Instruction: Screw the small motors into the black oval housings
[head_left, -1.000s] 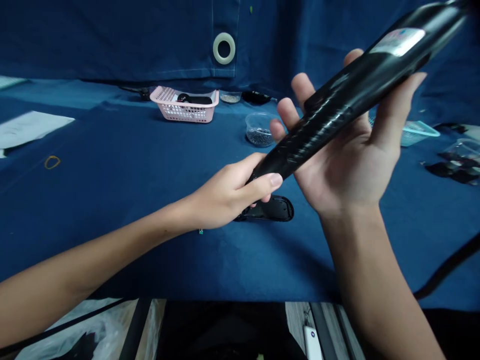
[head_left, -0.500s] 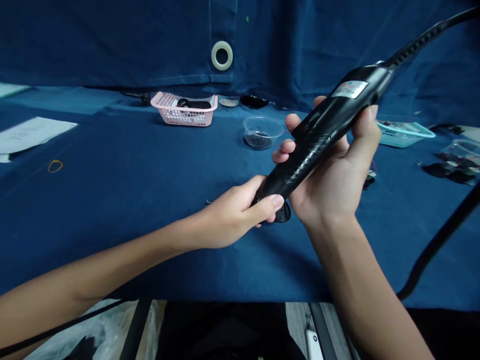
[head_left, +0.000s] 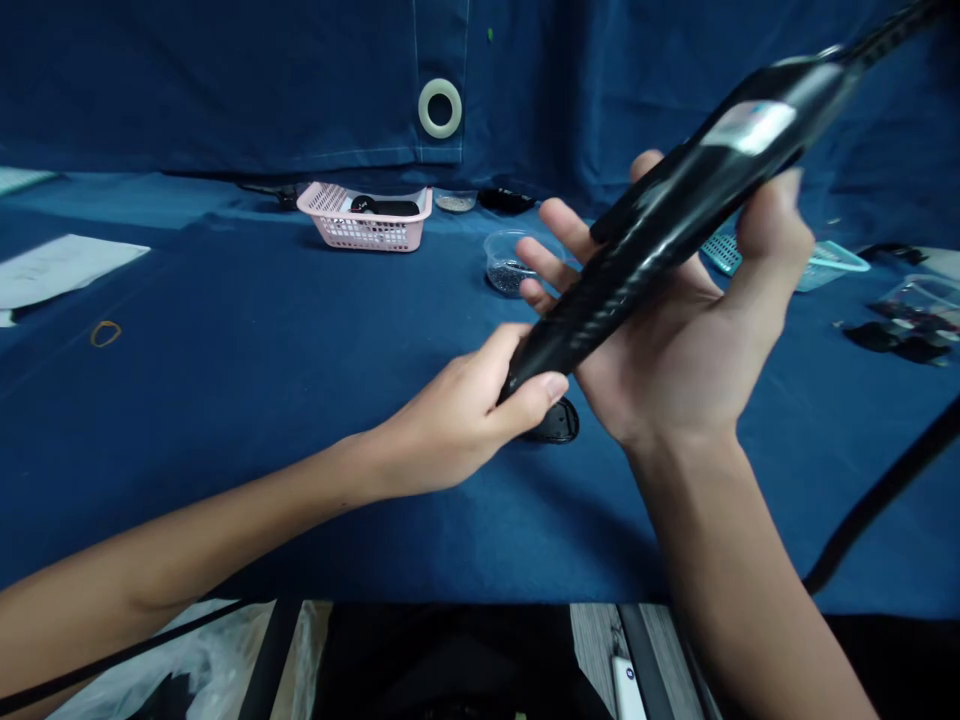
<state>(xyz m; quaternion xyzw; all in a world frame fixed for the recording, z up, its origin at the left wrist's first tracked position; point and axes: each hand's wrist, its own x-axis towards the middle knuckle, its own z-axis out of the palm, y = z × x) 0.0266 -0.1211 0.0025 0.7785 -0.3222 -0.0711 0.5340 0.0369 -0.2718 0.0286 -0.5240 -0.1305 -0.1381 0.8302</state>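
Observation:
A black corded electric screwdriver (head_left: 637,240) with a silver label slants up to the right above the blue cloth. My left hand (head_left: 480,405) is wrapped round its lower end, and the tip is hidden there. Behind the tool's body my right hand (head_left: 682,350) has its fingers spread and its thumb raised; the body lies across the palm, and the contact between them is unclear. On the cloth just below my left hand's fingertips is a small black oval part (head_left: 561,422), partly covered.
A pink basket (head_left: 367,232) holding black items stands at the back, beside a clear bowl of dark bits (head_left: 504,270). A teal basket (head_left: 832,262) and dark parts (head_left: 892,340) lie right. Paper (head_left: 67,270) and a rubber band (head_left: 106,334) lie left. A thick black cable (head_left: 885,490) hangs right.
The electric screwdriver's upper end has moved up and right. My right hand's fingers have spread and its thumb has shifted outward; my left hand keeps its hold.

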